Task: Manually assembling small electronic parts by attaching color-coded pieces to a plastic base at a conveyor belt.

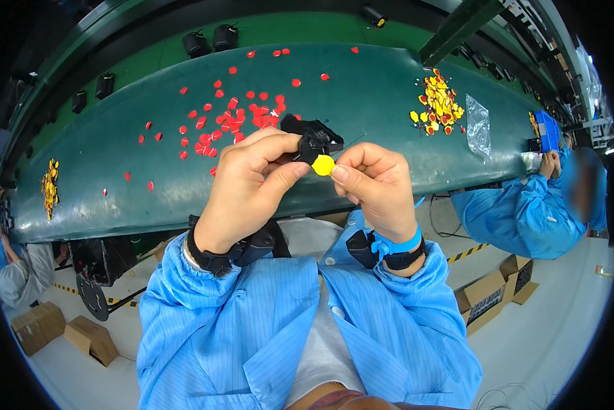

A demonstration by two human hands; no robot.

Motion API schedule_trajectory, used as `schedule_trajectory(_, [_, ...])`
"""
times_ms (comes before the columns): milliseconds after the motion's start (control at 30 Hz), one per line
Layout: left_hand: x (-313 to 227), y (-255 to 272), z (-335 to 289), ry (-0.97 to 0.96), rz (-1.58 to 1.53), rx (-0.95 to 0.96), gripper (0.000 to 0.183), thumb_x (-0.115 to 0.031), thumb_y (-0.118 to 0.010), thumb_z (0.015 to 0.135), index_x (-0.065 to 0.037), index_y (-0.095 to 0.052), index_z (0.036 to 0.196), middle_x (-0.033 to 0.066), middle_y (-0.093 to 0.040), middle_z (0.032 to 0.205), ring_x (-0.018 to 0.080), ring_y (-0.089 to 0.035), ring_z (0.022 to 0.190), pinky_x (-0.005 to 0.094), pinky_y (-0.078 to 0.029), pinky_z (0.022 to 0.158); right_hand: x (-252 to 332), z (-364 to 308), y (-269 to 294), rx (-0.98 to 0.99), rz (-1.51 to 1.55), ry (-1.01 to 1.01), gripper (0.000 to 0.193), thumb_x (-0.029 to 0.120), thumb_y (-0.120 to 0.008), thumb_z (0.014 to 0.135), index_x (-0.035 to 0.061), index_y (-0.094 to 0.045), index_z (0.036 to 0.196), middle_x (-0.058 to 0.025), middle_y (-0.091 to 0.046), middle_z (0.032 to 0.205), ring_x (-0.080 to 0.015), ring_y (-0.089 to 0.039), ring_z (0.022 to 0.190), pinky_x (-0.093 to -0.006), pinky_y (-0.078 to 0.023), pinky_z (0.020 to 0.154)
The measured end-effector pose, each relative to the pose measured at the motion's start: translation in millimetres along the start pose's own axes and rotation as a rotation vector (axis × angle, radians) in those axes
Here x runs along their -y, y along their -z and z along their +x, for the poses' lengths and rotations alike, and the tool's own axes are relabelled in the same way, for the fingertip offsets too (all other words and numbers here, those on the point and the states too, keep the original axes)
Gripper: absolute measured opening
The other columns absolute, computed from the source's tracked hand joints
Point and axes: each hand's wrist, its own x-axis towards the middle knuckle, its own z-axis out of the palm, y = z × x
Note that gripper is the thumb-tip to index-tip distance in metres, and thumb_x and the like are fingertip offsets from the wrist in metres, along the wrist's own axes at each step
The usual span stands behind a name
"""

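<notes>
Fingers of the left hand curl around a small black plastic part, centre frame; thumb and forefinger of the right hand pinch a yellow round sticker against its lower edge. Behind: green conveyor belt; red stickers scattered upper centre; mixed yellow and red pile upper right; clear plastic bag beside it. Co-worker in blue coat, right edge.

Blue striped sleeves, black wristbands
</notes>
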Motion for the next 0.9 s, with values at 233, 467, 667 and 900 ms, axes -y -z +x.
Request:
schedule_trajectory(233, [1,6,-5,0.027,0.018,0.046,0.029,0.007,-0.062,0.08,0.004,-0.061,0.109,0.0065,-0.055,0.098,0.0135,-0.057,0.089,0.0246,-0.049,0.079,-1,3,-5,0.0,-0.063,-0.003,0.009,0.006,-0.066,0.085,-0.0014,-0.062,0.081,-0.0007,-0.06,0.07,-0.004,-0.051,0.062,-0.019,-0.039,0.055])
schedule_trajectory(467, [-7,5,-6,0.015,0.07,0.049,0.026,0.003,-0.065,0.079,0.004,-0.062,0.104,0.0062,-0.056,0.094,0.0129,-0.057,0.085,0.0243,-0.049,0.076,-2,3,-6,-0.025,-0.093,-0.008,0.01,0.007,-0.067,0.084,-0.0003,-0.061,0.079,0.0,-0.06,0.069,-0.0032,-0.05,0.061,-0.0184,-0.038,0.054])
schedule_trajectory(667, [0,-3,-4,0.01,-0.005,0.006,0.019,-0.001,-0.069,0.078,0.004,-0.063,0.096,0.0044,-0.056,0.088,0.0097,-0.056,0.08,0.0223,-0.047,0.071,-5,1,-10,-0.053,-0.132,-0.023,0.011,0.008,-0.068,0.084,0.0001,-0.061,0.079,0.0002,-0.06,0.068,-0.0025,-0.051,0.061,-0.0175,-0.038,0.052])
schedule_trajectory(900, [8,-3,-5,-0.031,0.002,-0.07,0.013,-0.002,-0.068,0.078,0.003,-0.062,0.088,0.0033,-0.056,0.084,0.0082,-0.053,0.075,0.021,-0.043,0.063,-11,-6,-21,-0.108,-0.137,-0.006,0.013,0.009,-0.066,0.085,-0.0016,-0.059,0.084,-0.0026,-0.061,0.072,-0.0041,-0.054,0.06,-0.018,-0.043,0.051])
